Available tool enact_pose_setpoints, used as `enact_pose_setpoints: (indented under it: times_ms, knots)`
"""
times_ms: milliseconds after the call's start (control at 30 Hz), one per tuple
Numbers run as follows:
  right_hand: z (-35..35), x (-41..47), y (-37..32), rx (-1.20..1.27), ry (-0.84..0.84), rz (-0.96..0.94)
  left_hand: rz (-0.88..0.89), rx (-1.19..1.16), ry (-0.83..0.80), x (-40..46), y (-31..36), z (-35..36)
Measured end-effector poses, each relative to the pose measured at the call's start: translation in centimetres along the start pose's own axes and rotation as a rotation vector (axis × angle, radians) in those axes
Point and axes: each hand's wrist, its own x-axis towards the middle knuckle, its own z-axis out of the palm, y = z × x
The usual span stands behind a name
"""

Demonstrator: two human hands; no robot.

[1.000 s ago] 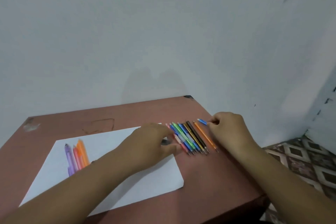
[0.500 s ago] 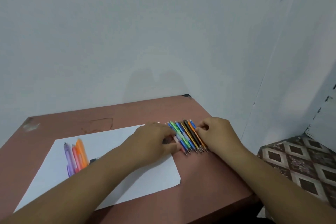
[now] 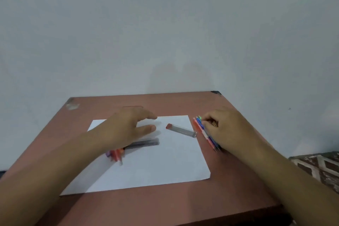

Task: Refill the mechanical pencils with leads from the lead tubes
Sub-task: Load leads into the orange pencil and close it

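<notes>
A bunch of coloured mechanical pencils (image 3: 201, 130) lies on the brown table (image 3: 165, 207) just off the right edge of a white paper sheet (image 3: 165, 167). My right hand (image 3: 225, 130) lies over the bunch, its fingers curled onto the pencils' far ends. A clear lead tube with a red cap (image 3: 180, 130) lies on the paper between my hands. A dark lead tube (image 3: 146, 142) lies nearer the left, partly under my left hand (image 3: 126, 130), which hovers with its fingers straight and holds nothing. A few more pencils (image 3: 115, 154), orange, red and purple, show blurred below that hand.
A grey wall rises right behind the table. The table's right edge drops to a patterned tile floor (image 3: 319, 167). A scuffed patch (image 3: 73, 105) marks the far left corner of the table.
My left hand has left the bunch of pencils and swung left over the paper, uncovering the red-capped lead tube. My right hand stays on the bunch. The view has turned left.
</notes>
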Motion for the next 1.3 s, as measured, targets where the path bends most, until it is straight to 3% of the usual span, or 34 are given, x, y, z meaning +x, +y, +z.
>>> enact_pose_setpoints:
  times_ms: [200,500,867,1100,1300]
  knots:
    - [3.1,2.2,-5.3,-0.033,-0.179,-0.258,-0.158,0.015,0.140,-3.6,-5.2,-2.3]
    - [8.4,5.9,-13.0,0.060,-0.344,-0.501,-0.159,0.086,0.077,-7.4,-9.1,-2.0]
    - [11.6,8.9,-13.2,0.060,-0.259,-0.873,-0.073,-0.014,-0.005,-6.1,-9.4,-2.5]
    - [11.1,9.0,-12.3,-0.130,-0.194,-1.055,-0.020,-0.033,-0.142,-5.0,-9.7,-3.3]
    - [9.2,8.7,-10.5,-0.175,-0.137,-0.884,-0.014,0.005,-0.156,-4.4,-9.9,-3.3]
